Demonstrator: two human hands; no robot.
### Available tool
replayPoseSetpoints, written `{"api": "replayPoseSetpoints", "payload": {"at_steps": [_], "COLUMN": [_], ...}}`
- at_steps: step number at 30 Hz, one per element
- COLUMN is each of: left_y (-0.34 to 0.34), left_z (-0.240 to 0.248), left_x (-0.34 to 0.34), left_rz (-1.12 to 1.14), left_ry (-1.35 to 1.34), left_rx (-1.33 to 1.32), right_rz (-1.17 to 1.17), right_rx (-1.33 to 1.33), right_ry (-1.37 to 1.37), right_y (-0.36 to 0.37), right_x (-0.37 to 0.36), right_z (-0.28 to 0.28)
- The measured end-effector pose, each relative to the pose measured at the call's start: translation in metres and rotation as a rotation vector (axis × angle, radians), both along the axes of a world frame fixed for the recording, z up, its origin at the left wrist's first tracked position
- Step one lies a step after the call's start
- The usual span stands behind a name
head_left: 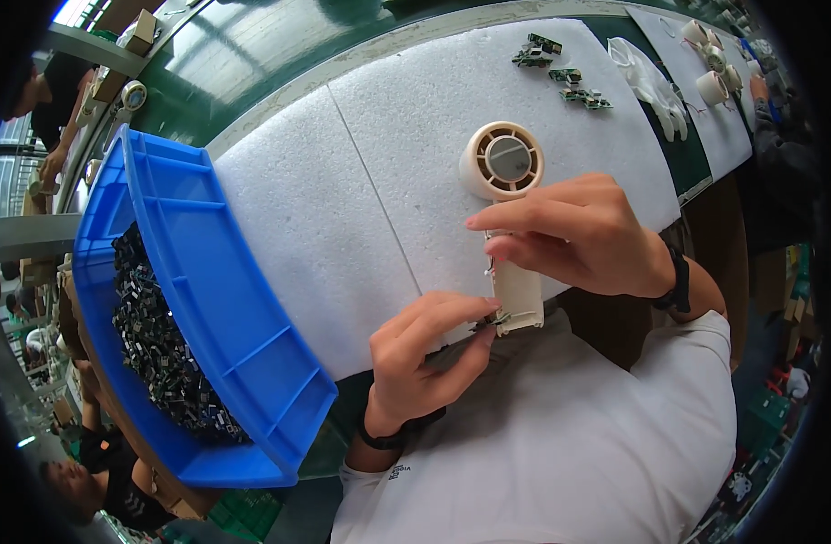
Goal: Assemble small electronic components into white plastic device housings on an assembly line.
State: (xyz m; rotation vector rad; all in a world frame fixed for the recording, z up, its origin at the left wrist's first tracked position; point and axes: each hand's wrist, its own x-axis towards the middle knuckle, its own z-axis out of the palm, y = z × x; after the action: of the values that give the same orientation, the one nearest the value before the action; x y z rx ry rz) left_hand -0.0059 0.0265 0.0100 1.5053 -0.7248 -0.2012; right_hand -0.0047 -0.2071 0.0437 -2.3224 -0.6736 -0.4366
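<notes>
A cream handheld fan with a round grilled head lies at the edge of the white foam sheet. Its handle points toward me, with the hollow inside exposed and thin wires along its left side. At the handle's lower end, my left hand pinches a small circuit board between thumb and forefinger. Over the upper part of the handle reaches my right hand, thumb and forefinger stretched out and slightly apart. Nothing held shows between those two fingertips; its other fingers are partly hidden.
A blue bin full of small dark circuit boards stands at the left. Several green boards lie on the far foam. White gloves and more fan parts are at far right. Other people work on both sides.
</notes>
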Motion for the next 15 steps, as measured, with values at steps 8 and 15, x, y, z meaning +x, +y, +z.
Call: {"api": "replayPoseSetpoints", "payload": {"at_steps": [8,15], "left_y": [0.001,-0.009], "left_z": [0.003,-0.001], "left_x": [0.007,0.005], "left_rz": [-0.02,0.287], "left_ry": [-0.102,0.279], "left_rx": [0.012,-0.137], "right_rz": [0.097,0.038], "right_rx": [-0.123,-0.046], "right_ry": [0.151,0.089], "right_y": [-0.01,0.0], "right_x": [0.001,0.002], "right_z": [0.01,-0.002]}}
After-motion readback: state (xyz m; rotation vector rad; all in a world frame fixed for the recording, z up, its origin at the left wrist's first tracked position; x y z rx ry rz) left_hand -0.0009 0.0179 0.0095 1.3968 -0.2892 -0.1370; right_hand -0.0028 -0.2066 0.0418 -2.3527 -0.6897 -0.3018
